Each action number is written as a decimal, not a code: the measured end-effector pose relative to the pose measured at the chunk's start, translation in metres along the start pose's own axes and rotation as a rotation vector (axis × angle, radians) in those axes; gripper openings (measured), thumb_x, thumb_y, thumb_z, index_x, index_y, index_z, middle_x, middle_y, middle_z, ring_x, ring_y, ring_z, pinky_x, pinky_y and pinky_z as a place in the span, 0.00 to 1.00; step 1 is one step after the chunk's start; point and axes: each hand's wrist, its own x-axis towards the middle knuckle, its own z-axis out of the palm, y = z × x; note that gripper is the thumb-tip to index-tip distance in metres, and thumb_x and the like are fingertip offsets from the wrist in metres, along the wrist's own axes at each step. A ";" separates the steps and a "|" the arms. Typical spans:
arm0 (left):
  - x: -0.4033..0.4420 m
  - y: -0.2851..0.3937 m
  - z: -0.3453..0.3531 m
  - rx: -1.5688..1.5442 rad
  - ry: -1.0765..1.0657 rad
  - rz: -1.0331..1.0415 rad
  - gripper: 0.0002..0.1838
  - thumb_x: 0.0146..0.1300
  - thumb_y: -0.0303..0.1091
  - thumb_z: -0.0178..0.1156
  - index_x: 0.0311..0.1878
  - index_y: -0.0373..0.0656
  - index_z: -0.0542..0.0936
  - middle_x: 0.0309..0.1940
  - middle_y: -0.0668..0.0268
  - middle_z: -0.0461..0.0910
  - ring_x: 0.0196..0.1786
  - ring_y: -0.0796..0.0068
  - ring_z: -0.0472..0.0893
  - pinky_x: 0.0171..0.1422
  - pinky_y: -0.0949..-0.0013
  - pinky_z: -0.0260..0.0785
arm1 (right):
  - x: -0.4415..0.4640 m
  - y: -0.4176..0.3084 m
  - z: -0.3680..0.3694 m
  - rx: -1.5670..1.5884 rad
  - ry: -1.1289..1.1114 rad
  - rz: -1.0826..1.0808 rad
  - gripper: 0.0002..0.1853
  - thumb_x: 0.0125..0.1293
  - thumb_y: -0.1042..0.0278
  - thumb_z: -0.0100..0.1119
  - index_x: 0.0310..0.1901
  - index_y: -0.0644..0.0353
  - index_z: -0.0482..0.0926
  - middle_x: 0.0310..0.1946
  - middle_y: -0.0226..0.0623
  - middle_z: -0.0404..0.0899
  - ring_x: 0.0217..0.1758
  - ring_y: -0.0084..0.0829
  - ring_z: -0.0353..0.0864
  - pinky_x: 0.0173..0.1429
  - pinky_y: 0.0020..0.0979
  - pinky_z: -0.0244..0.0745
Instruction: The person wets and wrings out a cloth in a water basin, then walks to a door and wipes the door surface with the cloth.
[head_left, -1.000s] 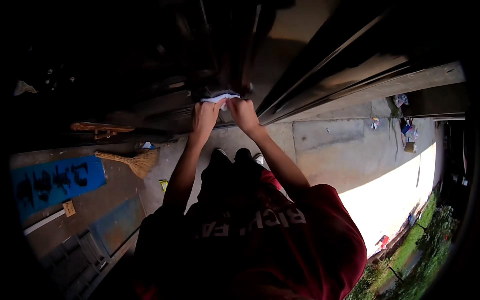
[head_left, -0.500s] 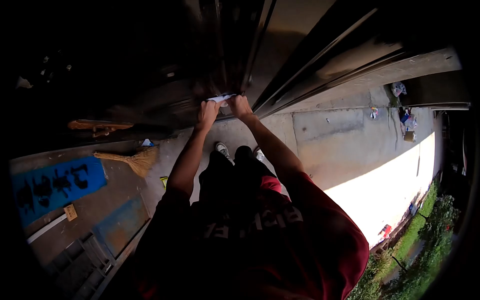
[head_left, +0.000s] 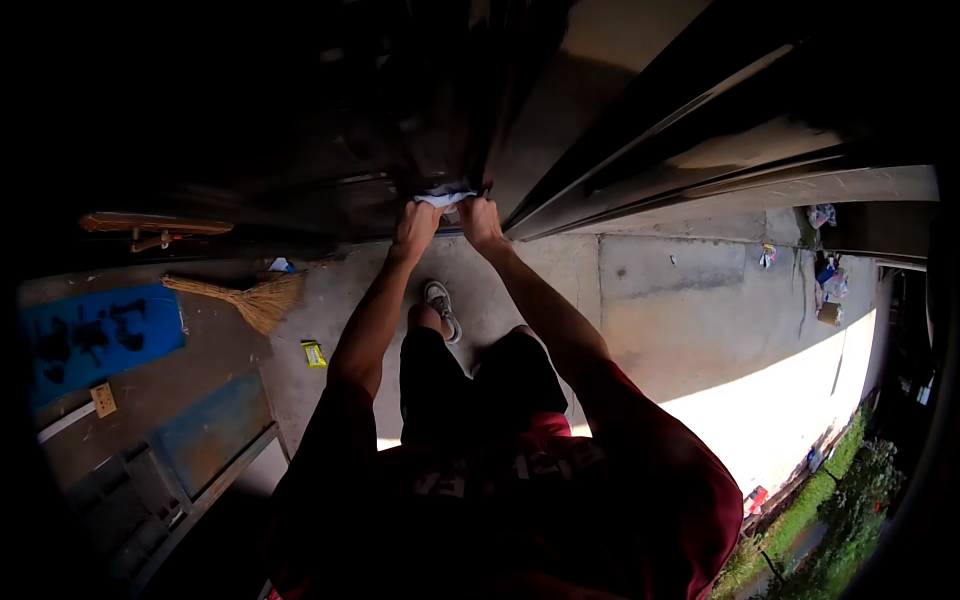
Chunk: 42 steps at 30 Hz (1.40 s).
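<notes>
A white cloth (head_left: 446,199) is stretched between my two hands against a dark, glossy upright surface (head_left: 330,130) at the top centre. My left hand (head_left: 416,224) is closed on the left end of the cloth. On its right end, my right hand (head_left: 482,219) is closed too, with the fingertips partly hidden. Both arms reach forward, and the hands are a short way apart.
A straw broom (head_left: 262,302) and a yellow packet (head_left: 314,353) lie at the left, near a blue board (head_left: 105,338) with black marks. A wooden handle (head_left: 157,224) juts from the dark surface. Litter (head_left: 832,283) lies on the concrete at the right.
The view has shifted, and the broom and blue board now sit farther left. My legs have moved, with one shoe now showing between my arms. Both hands still grip the cloth.
</notes>
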 end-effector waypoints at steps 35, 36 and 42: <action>0.031 0.021 0.079 -0.099 0.621 0.778 0.09 0.62 0.27 0.63 0.26 0.36 0.81 0.12 0.58 0.72 0.12 0.68 0.72 0.15 0.69 0.58 | -0.021 0.049 0.005 0.180 0.528 -0.155 0.06 0.67 0.75 0.55 0.32 0.66 0.72 0.22 0.48 0.72 0.20 0.43 0.71 0.26 0.35 0.66; 0.033 0.038 0.067 -0.108 0.626 0.783 0.10 0.61 0.27 0.63 0.24 0.36 0.80 0.12 0.59 0.71 0.11 0.69 0.71 0.15 0.69 0.57 | -0.015 0.033 -0.012 0.208 0.581 -0.195 0.05 0.67 0.75 0.55 0.34 0.66 0.72 0.22 0.48 0.72 0.20 0.43 0.71 0.25 0.35 0.67; 0.038 0.079 0.043 -0.159 0.631 0.804 0.21 0.60 0.28 0.65 0.13 0.40 0.70 0.07 0.61 0.64 0.08 0.69 0.65 0.13 0.69 0.54 | -0.012 0.002 -0.041 0.090 0.562 -0.115 0.04 0.69 0.77 0.49 0.36 0.67 0.67 0.22 0.49 0.73 0.21 0.42 0.71 0.27 0.35 0.68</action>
